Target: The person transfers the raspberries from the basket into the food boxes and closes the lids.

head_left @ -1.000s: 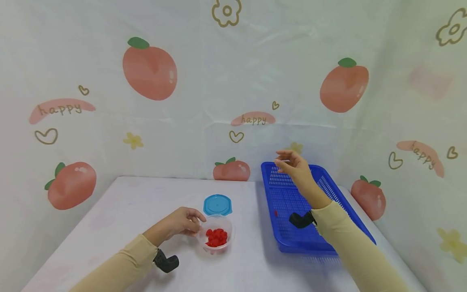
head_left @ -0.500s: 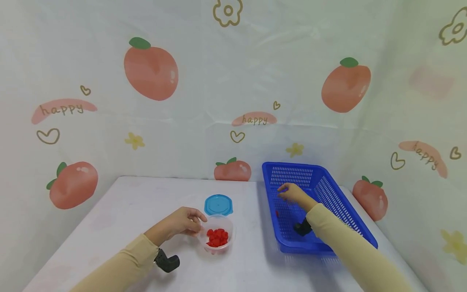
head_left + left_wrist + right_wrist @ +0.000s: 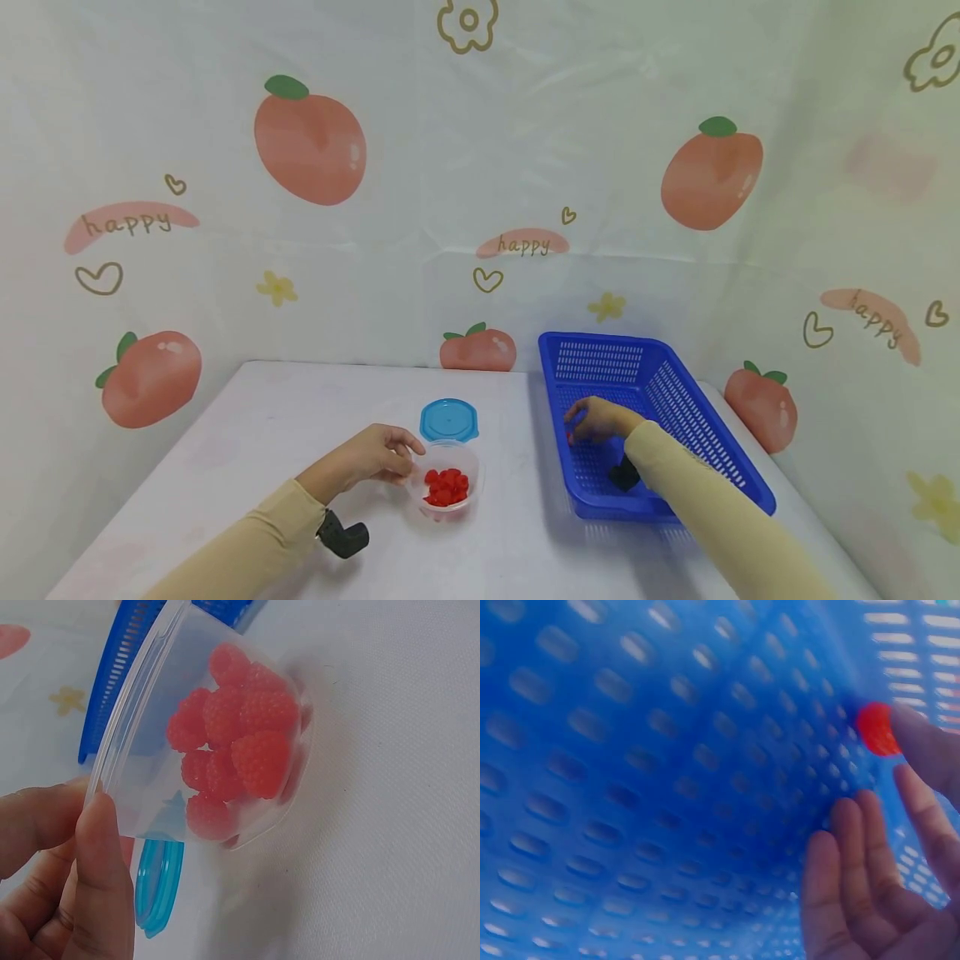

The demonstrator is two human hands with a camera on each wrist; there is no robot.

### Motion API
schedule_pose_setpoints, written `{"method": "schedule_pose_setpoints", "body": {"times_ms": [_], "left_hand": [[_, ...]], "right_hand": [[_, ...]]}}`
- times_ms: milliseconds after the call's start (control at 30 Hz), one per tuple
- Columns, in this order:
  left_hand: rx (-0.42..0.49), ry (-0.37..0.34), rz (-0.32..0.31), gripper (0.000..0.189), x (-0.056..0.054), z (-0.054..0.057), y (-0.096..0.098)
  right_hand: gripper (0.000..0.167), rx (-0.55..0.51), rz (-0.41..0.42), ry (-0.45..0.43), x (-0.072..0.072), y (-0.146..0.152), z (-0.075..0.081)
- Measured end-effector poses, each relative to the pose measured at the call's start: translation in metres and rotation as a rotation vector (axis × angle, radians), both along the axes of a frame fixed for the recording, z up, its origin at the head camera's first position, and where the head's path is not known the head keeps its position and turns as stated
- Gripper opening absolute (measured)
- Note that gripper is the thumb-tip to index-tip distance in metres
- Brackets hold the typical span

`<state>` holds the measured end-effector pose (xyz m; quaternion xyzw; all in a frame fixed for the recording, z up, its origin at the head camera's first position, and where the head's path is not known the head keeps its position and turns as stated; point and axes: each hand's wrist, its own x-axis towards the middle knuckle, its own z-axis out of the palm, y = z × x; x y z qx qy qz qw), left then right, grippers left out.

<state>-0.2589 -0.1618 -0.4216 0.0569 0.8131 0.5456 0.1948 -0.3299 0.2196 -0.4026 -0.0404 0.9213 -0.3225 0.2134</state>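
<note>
My left hand pinches the rim of a clear plastic tub between thumb and fingers. Inside the tub, several red raspberries lie at the bottom. Over on the right, my right hand is down inside a blue perforated plastic basket, close to its left wall. A single raspberry rests in the basket's corner, partly hidden behind my right thumb. In the right wrist view the fingers are spread and do not close round that raspberry.
A blue lid lies on the white tabletop just behind the tub. Tall side walls of the basket surround my right hand. A fruit-patterned cloth hangs behind the table and continues along the sides.
My right hand has come down from above the basket's far end into the basket, towards the raspberry by the left wall. The left hand and tub have stayed in place.
</note>
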Motion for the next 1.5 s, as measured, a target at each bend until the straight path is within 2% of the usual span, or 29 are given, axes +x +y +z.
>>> {"method": "schedule_pose_setpoints", "body": {"times_ms": [567, 700, 800, 933, 1033, 1167, 1267, 1500], "left_hand": [[0.001, -0.015, 0.016, 0.025, 0.001, -0.001, 0.002], [-0.013, -0.013, 0.024, 0.025, 0.001, -0.003, 0.003], [-0.017, -0.012, 0.027, 0.026, 0.002, -0.003, 0.003], [-0.019, -0.011, 0.025, 0.025, 0.002, -0.003, 0.003], [-0.019, -0.012, 0.023, 0.025, 0.002, -0.004, 0.003], [-0.012, -0.011, 0.016, 0.025, 0.002, -0.003, 0.003], [-0.013, -0.008, 0.015, 0.025, 0.001, -0.002, 0.003], [-0.013, -0.013, 0.03, 0.026, 0.001, 0.001, 0.002]], "right_hand": [[0.02, 0.011, 0.002, 0.003, -0.003, 0.0, -0.015], [0.019, 0.007, 0.043, -0.006, -0.006, 0.003, -0.017], [0.019, 0.011, 0.056, -0.009, -0.008, 0.003, -0.018], [0.02, 0.016, 0.01, -0.006, -0.006, 0.001, -0.016], [0.021, 0.014, 0.004, 0.011, -0.002, 0.0, -0.012], [0.019, 0.01, 0.037, 0.041, 0.0, 0.003, -0.001], [0.017, -0.053, 0.066, 0.064, -0.003, 0.006, 0.007], [0.02, -0.373, 0.077, 0.091, -0.007, 0.012, 0.033]]}}
